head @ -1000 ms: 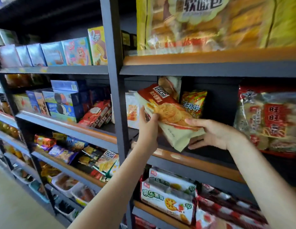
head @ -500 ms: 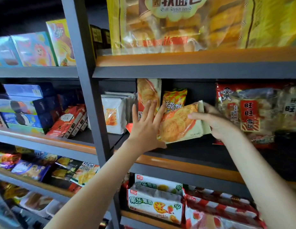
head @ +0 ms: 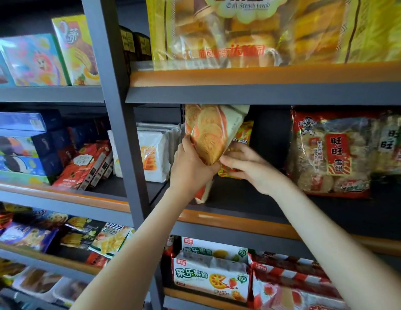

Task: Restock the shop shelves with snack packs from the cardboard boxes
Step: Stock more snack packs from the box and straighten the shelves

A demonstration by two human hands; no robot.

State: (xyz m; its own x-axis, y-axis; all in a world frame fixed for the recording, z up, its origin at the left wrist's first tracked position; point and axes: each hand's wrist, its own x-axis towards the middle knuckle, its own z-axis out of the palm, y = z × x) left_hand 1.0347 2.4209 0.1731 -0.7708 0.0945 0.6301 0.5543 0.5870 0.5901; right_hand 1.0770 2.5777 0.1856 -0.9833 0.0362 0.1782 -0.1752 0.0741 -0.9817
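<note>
Our left hand (head: 190,167) curls round the cream-and-orange plastic biscuit pack (head: 209,130), upright on the dark grey metal shelf (head: 251,199); our right hand (head: 251,170) pinches its lower corner (just beside a small yellow snack bag (head: 245,135)). Let go while leaning, it could topple forward.

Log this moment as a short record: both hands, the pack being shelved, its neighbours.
left hand: grips the biscuit pack by its left edge
right hand: fingers curled at the pack's lower edge; grip unclear
biscuit pack: upright, slightly tilted, on the middle shelf
behind it: yellow-orange pack
left of it: white packs
right of it: rice cracker bag, apart
</note>
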